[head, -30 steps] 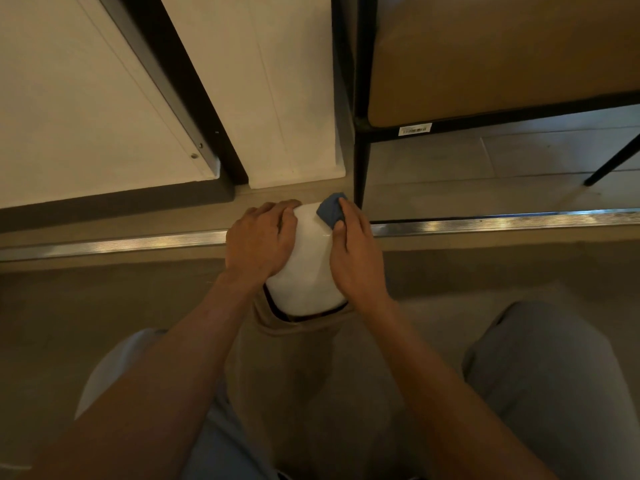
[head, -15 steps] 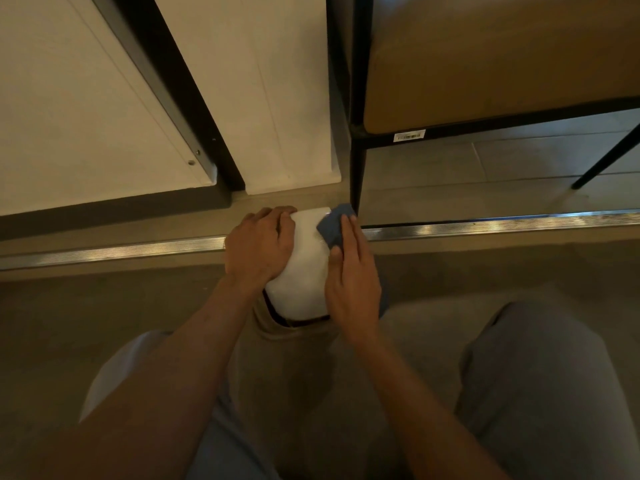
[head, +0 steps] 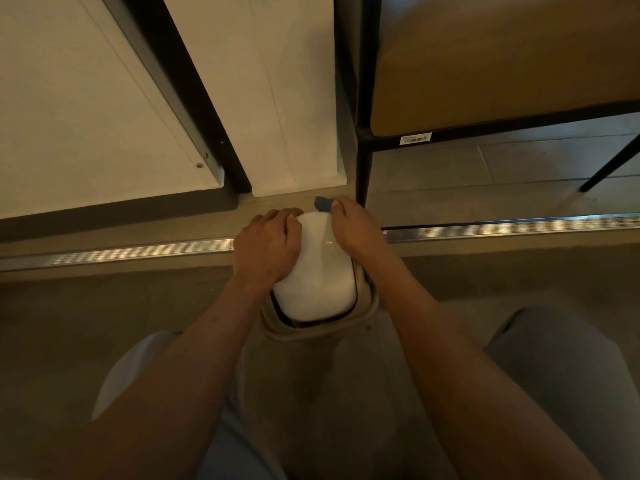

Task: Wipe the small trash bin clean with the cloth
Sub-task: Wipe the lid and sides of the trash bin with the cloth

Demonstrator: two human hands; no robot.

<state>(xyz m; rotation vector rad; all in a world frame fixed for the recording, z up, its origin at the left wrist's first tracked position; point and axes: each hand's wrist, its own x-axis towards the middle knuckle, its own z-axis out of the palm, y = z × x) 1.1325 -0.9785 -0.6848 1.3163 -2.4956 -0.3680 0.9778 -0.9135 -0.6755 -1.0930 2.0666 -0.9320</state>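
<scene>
Left hand lies draped over the left shoulder of the small bin's white domed plastic lid, fingers curled round the far edge and gripping it, and I judge it is there purely to steady the bin so that it does not slide or turn under the rubbing. The small trash bin itself, a beige plastic body under that lid, stands on the floor between the person's knees, close against the bright metal threshold strip that runs across the floor, with the black metal leg of a piece of furniture just beyond it. The right hand comes over the lid's right side and reaches to its far upper edge, where it presses a small blue cloth against the lid; only a corner of the cloth peeps out past the fingertips, so the rest is hidden beneath the palm, and I cannot tell whether the fingers lie flat on it or pinch it. A sliver of blue also shows low on the bin's right flank by the wrist, perhaps a trailing part of the same cloth. Both forearms reach forward and downward from the crouched body, elbows apart, wrists bent down over the dome, the right wrist turned so that the knuckles face outward. From this I judge the wiping is in hand at the far rim of the lid, with the beige sides not yet dealt with.
</scene>
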